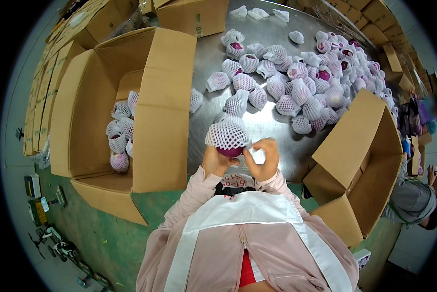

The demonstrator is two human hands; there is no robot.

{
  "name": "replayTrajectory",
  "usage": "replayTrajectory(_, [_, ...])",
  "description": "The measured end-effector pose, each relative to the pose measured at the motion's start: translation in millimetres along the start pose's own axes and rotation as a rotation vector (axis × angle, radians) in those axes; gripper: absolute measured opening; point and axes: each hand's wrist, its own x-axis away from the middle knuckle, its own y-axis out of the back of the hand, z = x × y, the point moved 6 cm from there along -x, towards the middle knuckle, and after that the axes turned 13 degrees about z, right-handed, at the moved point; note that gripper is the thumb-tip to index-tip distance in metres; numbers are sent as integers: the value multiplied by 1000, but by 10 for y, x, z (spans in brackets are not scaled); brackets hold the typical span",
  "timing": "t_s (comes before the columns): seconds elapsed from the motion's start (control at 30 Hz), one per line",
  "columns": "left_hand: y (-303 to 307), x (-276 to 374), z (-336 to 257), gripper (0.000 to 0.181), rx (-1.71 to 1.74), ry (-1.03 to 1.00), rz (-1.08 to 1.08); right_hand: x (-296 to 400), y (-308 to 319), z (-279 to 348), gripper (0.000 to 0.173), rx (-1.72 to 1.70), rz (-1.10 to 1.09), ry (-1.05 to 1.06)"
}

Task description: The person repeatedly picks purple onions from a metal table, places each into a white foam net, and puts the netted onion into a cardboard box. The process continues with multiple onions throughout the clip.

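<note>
A round dark purple fruit (230,152), partly covered by a white foam net sleeve (225,135), rests in my left hand (216,160) near the metal table's front edge. The purple skin shows below the sleeve's lower rim. My right hand (264,158) is at the fruit's right side, thumb and forefinger close to the rim of the net; whether they pinch it cannot be told. Beyond my hands, many net-wrapped fruits (301,91) lie on the steel table (211,51). An open cardboard box (163,109) at the left holds several wrapped fruits (119,162).
Another open cardboard box (349,135) stands at the right by the table edge. Loose foam nets (257,14) lie at the table's far side. Stacked cartons (47,98) line the left. People (411,200) are at the far right; a scooter (59,244) stands lower left.
</note>
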Motion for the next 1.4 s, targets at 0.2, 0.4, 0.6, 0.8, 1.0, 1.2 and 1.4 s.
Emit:
replayTrajectory(0.2, [38,16,36,44,-227,-58,-11,53,-48,-399,19,-342,58,-276])
replayTrajectory(0.4, [-261,98,-41,71,-392,-148,52,15,35,-458,9,-292,-93,-304])
replayTrajectory(0.6, [-315,162,-86,92,-522,-13,99,-119,-10,-271,10,-37,30,-225])
replayTrajectory(0.8, [131,0,-88,70,-727,-193,-107,-274,72,44,10,69,42,27])
replayTrajectory(1.0, [-560,-87,-375,60,-561,-311,-50,-409,247,45,15,-194,-72,-47])
replayTrajectory(1.2, [-339,-188,-239,41,-237,-228,-143,-316,216,-204,38,-225,92,-324])
replayTrajectory(1.4, [-161,-184,-242,42,-285,-137,-212,-131,32,-512,21,-434,79,-446])
